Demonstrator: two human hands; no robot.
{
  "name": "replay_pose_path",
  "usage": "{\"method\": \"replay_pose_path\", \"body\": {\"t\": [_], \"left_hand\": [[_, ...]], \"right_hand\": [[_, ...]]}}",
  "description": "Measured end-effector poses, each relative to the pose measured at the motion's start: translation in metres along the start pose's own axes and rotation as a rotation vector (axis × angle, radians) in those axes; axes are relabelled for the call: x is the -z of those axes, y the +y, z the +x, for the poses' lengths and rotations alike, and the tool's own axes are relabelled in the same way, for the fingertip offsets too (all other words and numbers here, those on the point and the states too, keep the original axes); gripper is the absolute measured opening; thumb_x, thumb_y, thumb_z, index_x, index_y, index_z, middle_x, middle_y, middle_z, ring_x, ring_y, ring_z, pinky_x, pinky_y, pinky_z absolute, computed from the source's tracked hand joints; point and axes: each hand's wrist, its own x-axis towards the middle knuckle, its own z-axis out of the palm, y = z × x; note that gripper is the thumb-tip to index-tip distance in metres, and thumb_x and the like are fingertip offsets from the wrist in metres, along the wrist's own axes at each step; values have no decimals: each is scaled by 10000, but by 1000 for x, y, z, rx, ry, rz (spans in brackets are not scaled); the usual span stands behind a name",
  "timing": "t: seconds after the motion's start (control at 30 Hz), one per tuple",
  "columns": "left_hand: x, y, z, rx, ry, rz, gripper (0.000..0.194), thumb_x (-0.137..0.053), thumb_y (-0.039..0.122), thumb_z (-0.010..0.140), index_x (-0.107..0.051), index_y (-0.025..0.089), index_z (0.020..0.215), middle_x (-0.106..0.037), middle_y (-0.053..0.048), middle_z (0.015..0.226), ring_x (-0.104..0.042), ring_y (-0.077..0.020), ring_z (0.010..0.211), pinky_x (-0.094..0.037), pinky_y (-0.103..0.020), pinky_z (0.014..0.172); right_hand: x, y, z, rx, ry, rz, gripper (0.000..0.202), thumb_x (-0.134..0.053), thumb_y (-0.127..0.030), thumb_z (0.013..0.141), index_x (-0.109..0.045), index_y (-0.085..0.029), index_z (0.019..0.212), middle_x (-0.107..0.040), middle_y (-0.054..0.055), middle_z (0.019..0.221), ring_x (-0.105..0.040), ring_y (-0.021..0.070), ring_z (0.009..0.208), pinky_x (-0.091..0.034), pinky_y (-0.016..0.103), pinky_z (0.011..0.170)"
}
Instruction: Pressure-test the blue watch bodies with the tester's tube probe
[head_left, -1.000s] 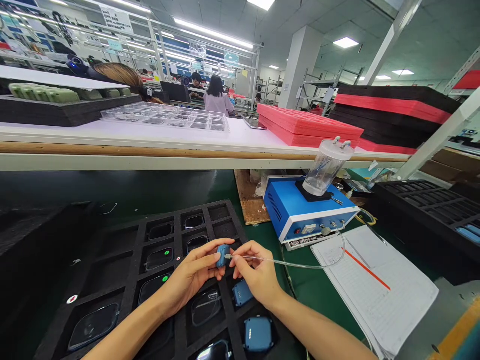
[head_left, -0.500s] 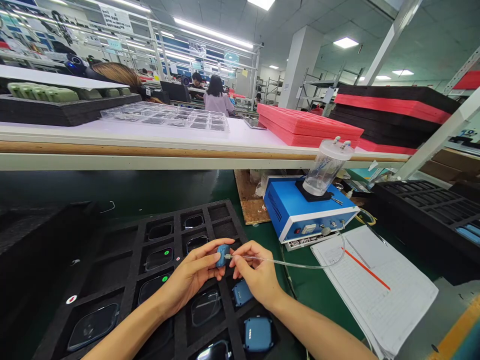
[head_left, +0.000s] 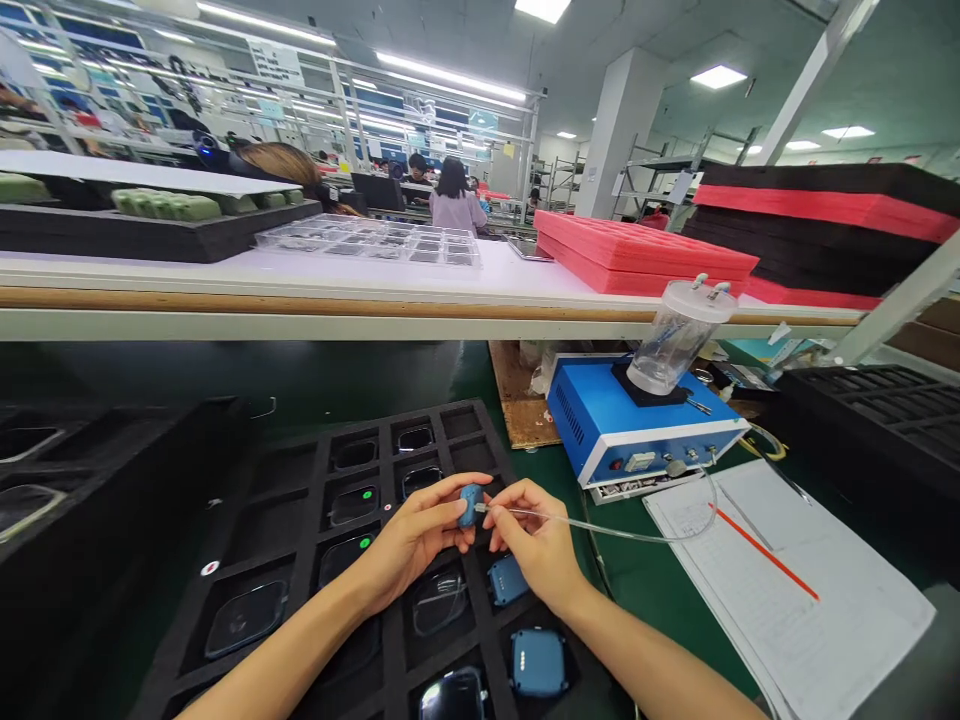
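My left hand (head_left: pixel 421 530) grips a small blue watch case (head_left: pixel 471 506), held on edge above the black foam tray (head_left: pixel 395 640). Between thumb and fingers of my right hand (head_left: pixel 541 545) is a clear thin tube (head_left: pixel 626 536). The tube's tip meets the side of the case; whether it sits inside an opening is too small to tell. Below my right hand, another blue watch case (head_left: pixel 508 580) lies in a tray pocket, with a further blue case (head_left: pixel 538 662) nearer me. Dark glass-faced pieces (head_left: pixel 436 600) fill several other pockets.
The tube runs to a blue machine (head_left: pixel 645 410) topped by a clear cylinder (head_left: pixel 679 340). Papers with a red strip (head_left: pixel 765 552) lie at right. A white shelf (head_left: pixel 375 290) crosses above, carrying red foam (head_left: pixel 637 255) and clear trays (head_left: pixel 375 238). People sit beyond.
The view has swung slightly left, so everything sits farther right in the picture. Both hands keep the same hold on the watch case and the tube.
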Motion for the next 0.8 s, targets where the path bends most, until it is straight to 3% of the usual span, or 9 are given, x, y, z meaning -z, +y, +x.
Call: {"method": "replay_pose_path", "body": {"t": [0.27,0.4,0.53,0.6,0.7,0.8], "left_hand": [[-1,-2,-1,-29,-10,-2,317,-603,235,779,-610,156,1086,-608,-56,838,-536,-129,644,-404,-264,634],[-1,-1,-1,-20,-21,-48,351,-599,251,769,-603,142,1102,-624,-98,936,-540,-134,645,-407,-273,639],[1,-1,-3,-17,-44,-176,381,-512,283,810,-584,109,1142,-636,-143,994,-567,-166,714,-416,-287,674],[0,-1,-5,-14,-64,-186,399,-508,300,810,-584,102,1148,-643,-141,983,-569,-162,688,-416,-283,657],[-5,-2,-8,-41,-54,-93,402,-569,272,799,-570,122,1172,-642,-119,979,-572,-152,690,-423,-285,670],[-10,-2,-10,-99,-13,36,407,-603,232,807,-537,135,1197,-652,-85,886,-593,-168,774,-436,-308,751]], "right_hand": [[2,0,-2,42,-25,-2,115,-586,-262,787,-555,-170,725,-600,-2,634,-539,99,465,-441,215,462],[7,0,-15,343,-25,6,31,-519,-192,828,-546,-196,843,-609,26,756,-545,115,513,-457,258,504],[7,2,-24,640,-166,-222,347,-496,-84,789,-480,-224,1107,-624,71,942,-582,148,612,-479,313,600],[6,3,-20,623,-84,-274,270,-475,-83,814,-507,-220,1045,-619,57,898,-578,139,606,-472,293,589],[5,3,-12,401,153,-248,66,-487,-174,858,-536,-193,898,-592,27,761,-560,127,572,-458,259,550],[6,1,-6,212,130,-226,104,-518,-263,858,-559,-171,882,-591,23,706,-568,139,589,-458,248,540]]}}
